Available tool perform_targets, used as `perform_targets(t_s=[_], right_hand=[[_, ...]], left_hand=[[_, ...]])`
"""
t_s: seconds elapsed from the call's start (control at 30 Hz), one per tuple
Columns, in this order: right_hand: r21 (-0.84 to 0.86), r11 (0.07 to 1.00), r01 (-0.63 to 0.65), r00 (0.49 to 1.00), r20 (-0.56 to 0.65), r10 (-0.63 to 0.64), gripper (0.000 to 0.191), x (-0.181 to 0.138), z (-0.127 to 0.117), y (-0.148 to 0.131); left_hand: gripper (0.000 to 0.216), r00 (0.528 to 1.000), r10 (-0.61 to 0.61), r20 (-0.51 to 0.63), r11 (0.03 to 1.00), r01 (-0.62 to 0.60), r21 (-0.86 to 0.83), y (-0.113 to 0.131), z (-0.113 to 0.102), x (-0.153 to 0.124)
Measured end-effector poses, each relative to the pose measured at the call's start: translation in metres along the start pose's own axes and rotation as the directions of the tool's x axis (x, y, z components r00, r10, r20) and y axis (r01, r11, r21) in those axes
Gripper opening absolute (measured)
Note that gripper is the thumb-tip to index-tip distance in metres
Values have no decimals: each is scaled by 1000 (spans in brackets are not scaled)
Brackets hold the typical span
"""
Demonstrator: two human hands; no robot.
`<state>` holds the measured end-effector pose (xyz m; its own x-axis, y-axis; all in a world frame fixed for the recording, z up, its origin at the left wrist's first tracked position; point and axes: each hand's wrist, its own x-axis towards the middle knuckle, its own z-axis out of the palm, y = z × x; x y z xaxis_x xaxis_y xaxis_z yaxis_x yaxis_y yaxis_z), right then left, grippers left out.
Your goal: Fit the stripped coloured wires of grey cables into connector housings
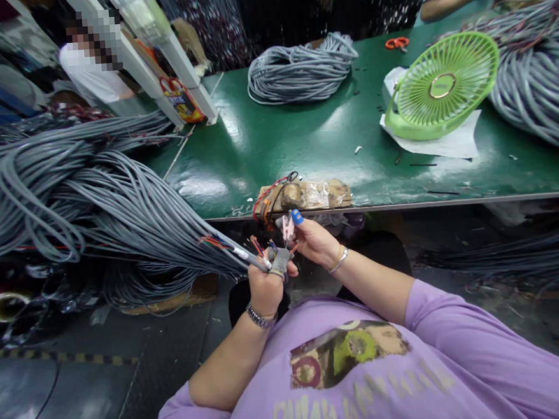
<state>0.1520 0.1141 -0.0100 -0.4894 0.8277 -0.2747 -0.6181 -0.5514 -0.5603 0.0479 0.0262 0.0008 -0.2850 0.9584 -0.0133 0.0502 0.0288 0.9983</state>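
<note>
My left hand (267, 285) is closed round the stripped end of a grey cable (257, 261), its thin coloured wires (257, 244) fanning out above the fingers. A grey wrap (280, 262) covers one finger of that hand. Just to the right, my right hand (317, 242) pinches a small pale pink piece (288, 228) beside those wires; its kind is unclear. A blue finger cover (297, 217) sits on one of its fingertips. Beyond both hands, at the bench edge, lies a wooden block (338, 192) with a red and black wire loop (277, 183).
Long grey cables (130, 201) heap up at the left. A cable coil (301, 74) lies on the green bench (265, 140), with a green fan (443, 86), orange-handled scissors (397, 43) and another coil (534, 89) to the right. A white post (189, 82) stands left. Two other people are nearby.
</note>
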Motion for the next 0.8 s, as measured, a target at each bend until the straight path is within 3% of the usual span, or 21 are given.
perform_targets(t_s=[0.27, 0.47, 0.67, 0.8], right_hand=[[46, 987, -157, 981, 126, 150, 56, -6, -16, 2], [-218, 934, -284, 918, 217, 331, 49, -16, -28, -9], [-439, 885, -153, 933, 230, 275, 43, -20, -21, -17], [-548, 834, -59, 938, 256, 235, 40, -24, -13, -21]], left_hand=[[27, 1000, 7, 13, 1000, -7, -26, -3, -6, -5], [26, 998, 31, 61, 999, -30, -19, -5, -15, -13], [33, 980, 61, 190, 979, -96, 180, 1, -18, -11], [29, 919, -54, 390, 949, -74, 306, 3, -23, -2]])
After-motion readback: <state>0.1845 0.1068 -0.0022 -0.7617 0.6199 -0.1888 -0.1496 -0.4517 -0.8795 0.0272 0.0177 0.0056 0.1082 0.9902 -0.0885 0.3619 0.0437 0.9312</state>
